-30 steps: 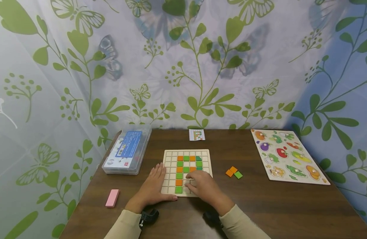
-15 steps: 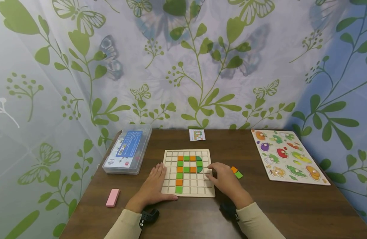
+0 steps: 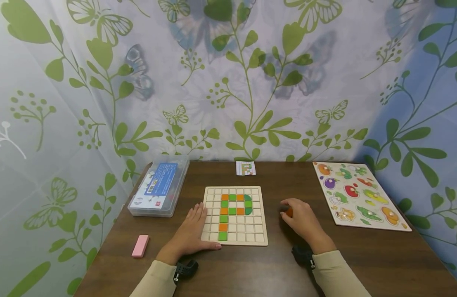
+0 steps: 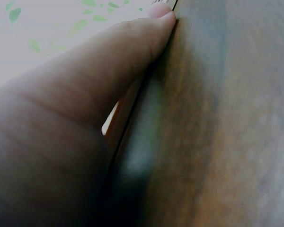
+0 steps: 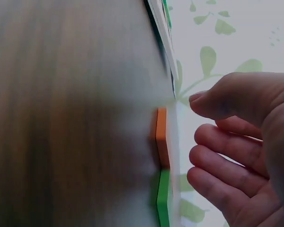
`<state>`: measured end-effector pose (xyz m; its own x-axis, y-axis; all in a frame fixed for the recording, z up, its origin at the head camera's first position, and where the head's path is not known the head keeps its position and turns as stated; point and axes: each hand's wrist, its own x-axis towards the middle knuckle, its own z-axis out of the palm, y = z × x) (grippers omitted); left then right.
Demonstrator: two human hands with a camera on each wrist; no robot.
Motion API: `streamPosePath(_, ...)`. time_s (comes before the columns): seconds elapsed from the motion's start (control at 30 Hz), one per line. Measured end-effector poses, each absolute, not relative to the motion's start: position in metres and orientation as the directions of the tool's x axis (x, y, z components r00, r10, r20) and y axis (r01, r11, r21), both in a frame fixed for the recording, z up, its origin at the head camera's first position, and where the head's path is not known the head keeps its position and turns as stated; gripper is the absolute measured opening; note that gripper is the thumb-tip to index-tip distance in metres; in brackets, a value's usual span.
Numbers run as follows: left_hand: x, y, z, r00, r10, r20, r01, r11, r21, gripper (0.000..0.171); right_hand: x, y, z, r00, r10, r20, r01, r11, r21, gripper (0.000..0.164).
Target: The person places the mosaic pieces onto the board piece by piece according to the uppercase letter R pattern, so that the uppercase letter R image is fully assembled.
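Note:
A square wooden grid board (image 3: 252, 235) lies in the middle of the table. Orange tiles (image 3: 223, 227), green tiles (image 3: 222, 236) and two dark green rounded pieces (image 3: 248, 211) on it form a P shape. My left hand (image 3: 190, 231) rests along the board's left edge, fingers straight, thumb stretched along the front edge. To the right of the board, my right hand (image 3: 305, 218) hovers over loose tiles with its fingers loosely bent. An orange tile (image 5: 162, 137) and a green tile (image 5: 164, 196) lie on the table beside the fingers. Nothing shows between thumb and fingers.
A small pattern card (image 3: 245, 168) lies behind the board. At the left are a clear plastic box (image 3: 159, 185) with a label and a pink block (image 3: 140, 246). A vegetable knob puzzle (image 3: 362, 196) lies at the right. Patterned cloth hangs behind the table.
From above the board, my right hand has moved right, past its edge, to the loose tiles, which it now covers in the head view. My left hand has stayed in place.

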<state>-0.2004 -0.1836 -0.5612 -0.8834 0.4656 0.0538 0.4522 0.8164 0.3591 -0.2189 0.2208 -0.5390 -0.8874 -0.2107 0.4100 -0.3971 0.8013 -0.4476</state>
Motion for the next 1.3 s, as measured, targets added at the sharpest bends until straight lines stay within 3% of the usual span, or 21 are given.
streamPosePath(0.57, -0.199, -0.185, -0.566, -0.874, 0.477, 0.089, 0.474, 0.802, 0.363, 0.139, -0.225, 0.26, -0.545, -0.946, -0.152, 0.288, -0.286, 0.81, -0.511, 0.032)
streamPosePath(1.3, -0.199, -0.183, -0.561, -0.882, 0.468, 0.059, 0.456, 0.813, 0.363, 0.138, -0.222, 0.253, -0.546, -0.95, -0.118, 0.29, -0.257, 0.822, -0.508, 0.022)
